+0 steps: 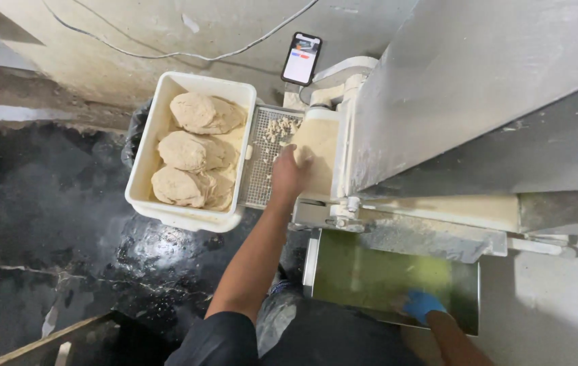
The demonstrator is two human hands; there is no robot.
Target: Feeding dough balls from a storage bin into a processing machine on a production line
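dark wet floor [52, 224], stained wall [99, 41], phone [301, 58] propped | left hand [290, 173] bare, fingers curled on dough sheet [317, 146] at machine [438, 102] outlet, beside wire rack [265, 163]; grip extent unclear | right hand [422, 305] blue-gloved, flat on green tray [370, 274], holding nothing | white tub [197, 150] of dough lumps left of rack

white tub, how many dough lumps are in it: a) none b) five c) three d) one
c, the white tub holds three dough lumps stacked in a row, beside the wire tray that the left hand reaches over.
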